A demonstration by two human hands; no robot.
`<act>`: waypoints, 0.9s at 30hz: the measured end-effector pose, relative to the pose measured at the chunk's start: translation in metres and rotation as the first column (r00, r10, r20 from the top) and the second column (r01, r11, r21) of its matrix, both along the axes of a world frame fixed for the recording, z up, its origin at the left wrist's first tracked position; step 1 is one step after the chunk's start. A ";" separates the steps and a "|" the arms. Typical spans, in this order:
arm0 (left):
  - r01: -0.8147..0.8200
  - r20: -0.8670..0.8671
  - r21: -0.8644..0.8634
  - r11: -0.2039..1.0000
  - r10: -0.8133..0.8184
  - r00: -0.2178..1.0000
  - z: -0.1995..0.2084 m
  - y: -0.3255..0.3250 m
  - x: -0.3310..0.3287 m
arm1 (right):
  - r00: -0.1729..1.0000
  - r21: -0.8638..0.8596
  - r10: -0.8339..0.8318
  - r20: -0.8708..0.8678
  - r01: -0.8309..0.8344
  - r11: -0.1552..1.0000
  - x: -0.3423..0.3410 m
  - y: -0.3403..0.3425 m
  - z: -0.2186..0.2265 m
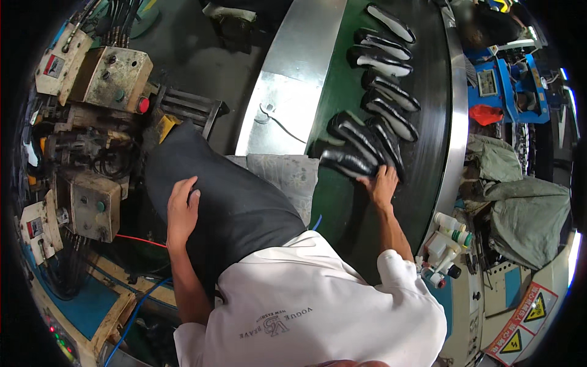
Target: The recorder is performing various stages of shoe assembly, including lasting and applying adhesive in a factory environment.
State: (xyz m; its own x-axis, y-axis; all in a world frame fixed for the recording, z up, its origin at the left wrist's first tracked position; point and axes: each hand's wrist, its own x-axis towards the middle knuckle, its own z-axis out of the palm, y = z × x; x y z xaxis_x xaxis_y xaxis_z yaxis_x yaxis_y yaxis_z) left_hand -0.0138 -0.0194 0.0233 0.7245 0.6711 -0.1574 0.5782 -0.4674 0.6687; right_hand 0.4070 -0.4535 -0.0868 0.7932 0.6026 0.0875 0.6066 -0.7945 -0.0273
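Several glossy black shoes [391, 101] with pale undersides lie in a row on the dark green conveyor belt [342, 208], at my right. My right hand [382, 185] reaches to the near end of this row. Its thumb and fingers close round the end of the nearest black shoe [347, 163], which is slightly blurred and tilted on its side. Two more black shoes [354, 136] lie just beyond, one close against my fingertips. My left hand [183, 211] hovers over my dark-trousered thigh, holding nothing, with its fingers loosely apart.
A metal ledge [284, 92] with a thin cord runs along the belt's left side. At the left stands a grimy machine with control boxes [116, 79] and a red button. White bottles [443, 244], grey-green cloth [529, 214] and a blue machine [510, 92] lie beyond the belt's right edge.
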 end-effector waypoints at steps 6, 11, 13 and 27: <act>-0.002 0.049 0.001 1.000 0.002 0.999 0.016 -0.004 0.023 | 0.956 0.054 -0.289 -0.054 0.291 0.955 0.073 0.075 -0.011; -0.066 0.037 -0.002 0.998 0.066 0.997 0.020 -0.009 0.023 | 0.951 0.007 -0.304 0.050 0.304 0.953 0.142 0.151 -0.023; -0.098 0.044 -0.001 0.995 0.098 0.994 0.014 -0.012 0.025 | 0.963 -0.025 -0.231 -0.141 0.230 0.973 0.167 0.174 -0.033; -0.160 0.463 -0.206 0.965 0.240 0.853 0.012 0.025 0.107 | 0.530 0.301 -0.021 -0.848 0.514 0.803 0.076 0.204 0.029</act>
